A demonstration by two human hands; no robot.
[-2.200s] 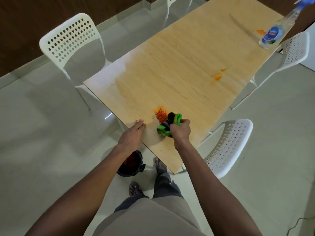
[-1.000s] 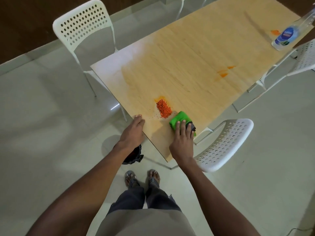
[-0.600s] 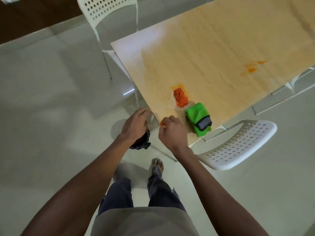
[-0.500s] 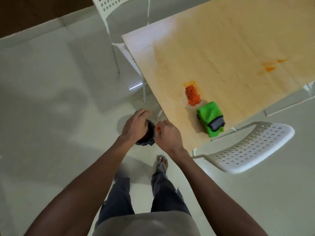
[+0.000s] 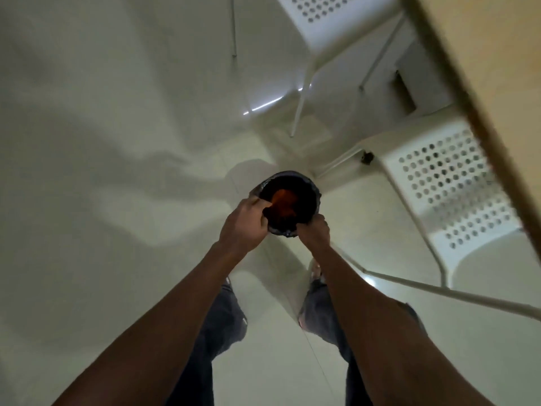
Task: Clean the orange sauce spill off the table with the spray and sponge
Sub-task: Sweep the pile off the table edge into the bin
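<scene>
Both hands now off the table (image 5: 494,68): left hand (image 5: 244,222) and right hand (image 5: 314,230) clutch the bin (image 5: 288,202) rim below its edge. Sponge dropped, out of view; likely readying the bin for sauce.

A small lined bin (image 5: 288,200) stands on the floor (image 5: 102,142) in the middle of the view. The left hand (image 5: 244,224) is at its near-left rim, the right hand (image 5: 314,232) at its near-right rim. Beyond it to the right stands a chair (image 5: 450,183), another chair (image 5: 330,22) farther off. The table (image 5: 483,68) edge runs along the right, above the nearer chair. The person's legs (image 5: 222,317) are near, below the bin.
</scene>
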